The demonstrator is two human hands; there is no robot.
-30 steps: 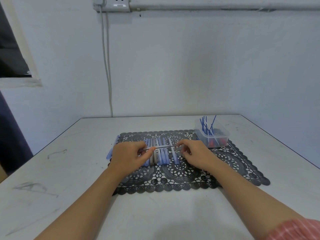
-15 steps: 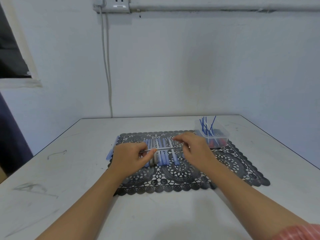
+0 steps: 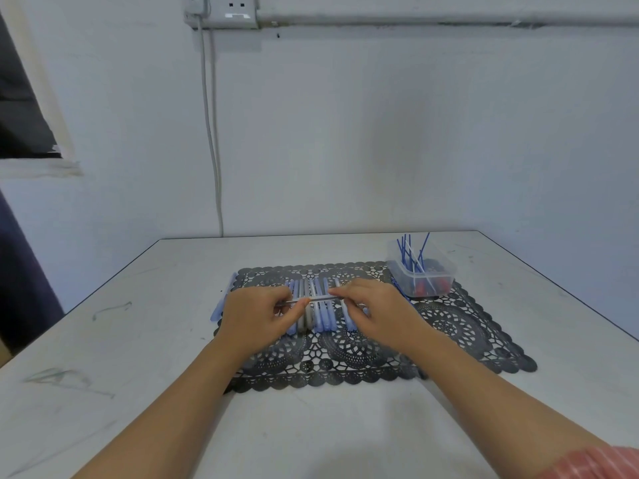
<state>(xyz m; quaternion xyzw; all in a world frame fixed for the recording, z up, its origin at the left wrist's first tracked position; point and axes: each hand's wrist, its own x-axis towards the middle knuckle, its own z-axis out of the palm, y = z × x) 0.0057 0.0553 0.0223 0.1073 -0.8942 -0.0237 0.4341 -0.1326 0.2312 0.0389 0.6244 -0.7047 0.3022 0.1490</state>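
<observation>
My right hand (image 3: 375,307) has slid closer to my left hand (image 3: 254,314); both pinch a thin grey rod (image 3: 321,299), a refill I think, over the pen row (image 3: 323,319) on the mat (image 3: 466,326).

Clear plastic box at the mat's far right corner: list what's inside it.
Thin blue sticks and a white one lean inside the clear box; small red pieces and dark pieces lie at the bottom. The wall blurs what those are.
</observation>
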